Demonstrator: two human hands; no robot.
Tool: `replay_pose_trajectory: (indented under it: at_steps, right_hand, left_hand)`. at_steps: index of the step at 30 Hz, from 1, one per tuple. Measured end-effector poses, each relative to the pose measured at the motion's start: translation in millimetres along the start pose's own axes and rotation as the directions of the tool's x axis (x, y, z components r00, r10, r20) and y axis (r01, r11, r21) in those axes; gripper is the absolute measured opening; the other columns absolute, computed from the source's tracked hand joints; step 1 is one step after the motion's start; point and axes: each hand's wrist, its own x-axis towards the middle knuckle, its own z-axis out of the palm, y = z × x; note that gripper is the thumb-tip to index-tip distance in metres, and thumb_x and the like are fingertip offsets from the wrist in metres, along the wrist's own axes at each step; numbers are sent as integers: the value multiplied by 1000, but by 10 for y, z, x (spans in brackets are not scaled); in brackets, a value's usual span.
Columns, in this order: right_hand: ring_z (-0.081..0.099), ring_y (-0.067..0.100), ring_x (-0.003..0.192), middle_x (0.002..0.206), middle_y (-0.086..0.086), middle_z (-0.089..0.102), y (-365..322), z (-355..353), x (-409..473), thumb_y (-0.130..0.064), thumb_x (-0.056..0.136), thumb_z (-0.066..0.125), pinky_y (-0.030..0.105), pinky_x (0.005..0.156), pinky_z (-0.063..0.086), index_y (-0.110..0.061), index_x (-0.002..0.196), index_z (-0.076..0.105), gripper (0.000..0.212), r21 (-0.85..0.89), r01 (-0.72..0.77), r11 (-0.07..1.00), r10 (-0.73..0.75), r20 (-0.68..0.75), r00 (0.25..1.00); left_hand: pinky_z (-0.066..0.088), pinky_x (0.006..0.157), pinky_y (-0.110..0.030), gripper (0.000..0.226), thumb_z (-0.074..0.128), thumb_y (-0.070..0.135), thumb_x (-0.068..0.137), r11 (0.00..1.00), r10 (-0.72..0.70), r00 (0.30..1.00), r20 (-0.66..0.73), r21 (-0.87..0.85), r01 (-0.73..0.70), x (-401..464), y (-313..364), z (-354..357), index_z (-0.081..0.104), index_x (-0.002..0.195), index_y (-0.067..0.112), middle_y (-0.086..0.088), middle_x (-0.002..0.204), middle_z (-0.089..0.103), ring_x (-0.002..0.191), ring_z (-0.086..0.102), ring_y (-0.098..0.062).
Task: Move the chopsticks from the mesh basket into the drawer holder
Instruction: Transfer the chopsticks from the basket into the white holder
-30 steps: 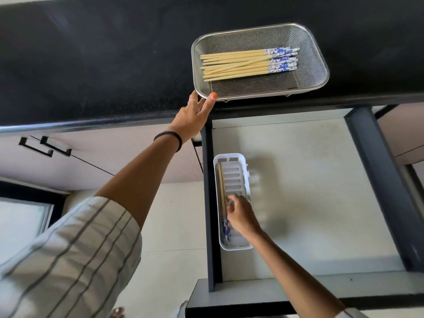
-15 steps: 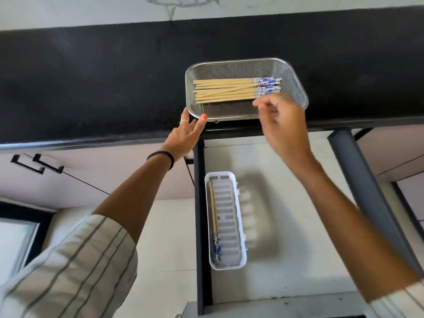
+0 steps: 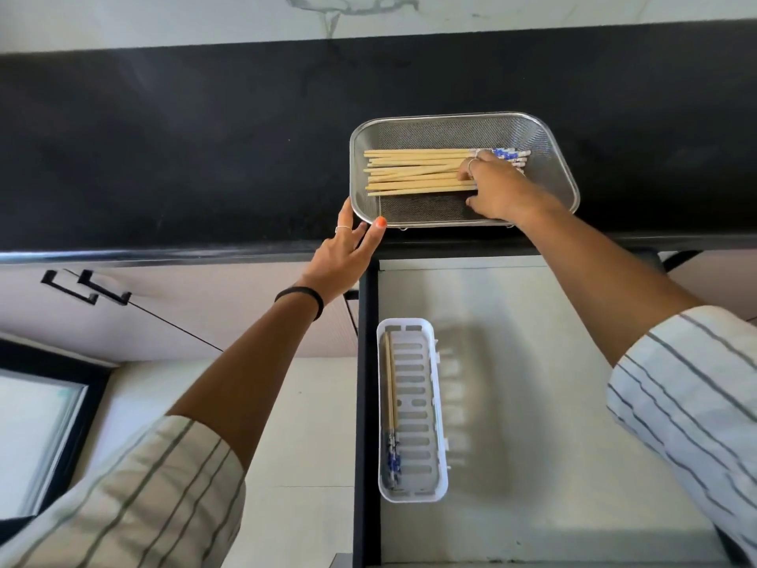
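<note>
A steel mesh basket [image 3: 551,157] sits on the black counter near its front edge. Several wooden chopsticks [image 3: 413,172] with blue-patterned ends lie side by side in it. My right hand [image 3: 497,188] is inside the basket, fingers curled down onto the chopsticks near their patterned ends; whether it grips any is unclear. My left hand [image 3: 348,252] rests open against the basket's near left corner. Below, a white slotted holder [image 3: 426,407] lies in the open drawer, with a pair of chopsticks [image 3: 391,407] along its left side.
The black counter [image 3: 184,149] spans the view, with a marble wall behind. The open drawer [image 3: 553,403] has a pale floor and dark frame rails at left and right. Cabinet doors with black handles [image 3: 88,286] are at left.
My right hand has left the holder, risen to the basket and come down onto the chopsticks there. The left hand stays at the basket corner. The view has tilted upward.
</note>
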Motion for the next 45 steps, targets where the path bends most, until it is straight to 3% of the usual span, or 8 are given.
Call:
replay_pose_trajectory:
  at_steps: [14, 19, 25, 30, 34, 38, 41, 45]
  right_hand:
    - [54, 29, 105, 114, 8, 54, -36, -58, -12, -10, 83, 67, 44, 88, 47, -17, 105, 54, 27, -186, 108, 977, -105, 27, 994]
    - [56, 33, 111, 123, 13, 57, -34, -40, -15, -11, 87, 63, 43, 93, 47, -15, 124, 56, 39, -250, 133, 959, -109, 108, 988]
    - [54, 26, 81, 99, 11, 61, -96, -46, -53, -1, 86, 52, 34, 67, 42, -16, 92, 60, 18, -274, 182, 944, -154, 124, 980]
    - [53, 27, 80, 96, 10, 55, -170, -187, -105, -2, 87, 46, 33, 67, 40, -18, 95, 55, 20, -260, 206, 943, -155, 204, 967]
    - [54, 26, 79, 91, 5, 57, -266, -362, -293, -3, 87, 45, 32, 66, 38, -21, 98, 58, 25, -278, 213, 937, -182, 133, 974]
    - [59, 25, 80, 91, 2, 62, -424, -544, -619, -7, 89, 43, 30, 63, 41, -22, 100, 60, 25, -164, 139, 977, -122, 111, 986]
    - [63, 15, 76, 83, -6, 66, -495, -636, -893, -12, 92, 44, 27, 55, 44, -20, 95, 61, 19, 90, 50, 995, -66, 191, 979]
    - [71, 12, 74, 78, -1, 73, -442, -576, -1280, -7, 93, 47, 33, 73, 53, -22, 87, 60, 20, 394, -33, 919, -94, 300, 949]
  left_hand:
    - [41, 98, -33, 68, 30, 50, 99, 999, 46, 999, 6, 11, -46, 32, -63, 11, -6, 151, 24, -4, 143, 47, 118, 54, -23]
    - [40, 95, -30, 69, 29, 51, 98, 999, 49, 999, 17, 21, -49, 52, -83, 13, -7, 151, 25, -5, 145, 44, 116, 54, -20]
    - [38, 90, -24, 69, 30, 50, 99, 999, 53, 998, 34, 3, -53, 61, -108, 6, -7, 151, 24, -3, 147, 42, 115, 53, -17]
    - [36, 90, -24, 68, 30, 50, 99, 998, 58, 998, 22, -5, -58, 56, -106, 5, -7, 150, 26, -2, 146, 44, 116, 52, -17]
    - [38, 88, -24, 68, 29, 50, 99, 997, 73, 997, 21, 34, -74, 60, -127, 10, -6, 151, 24, -4, 145, 45, 108, 54, -14]
    - [47, 94, -34, 70, 29, 50, 98, 988, 89, 995, 48, 123, -94, 77, -136, -1, -4, 151, 19, -9, 148, 39, 109, 58, -19]
    - [45, 100, -45, 73, 31, 53, 97, 998, 55, 998, 39, 39, -56, 63, -110, -4, -6, 151, 21, -8, 145, 43, 113, 58, -23]
    - [47, 97, -38, 74, 32, 56, 96, 999, 38, 998, 40, 27, -39, 57, -113, 1, -8, 150, 25, -5, 139, 50, 98, 59, -13]
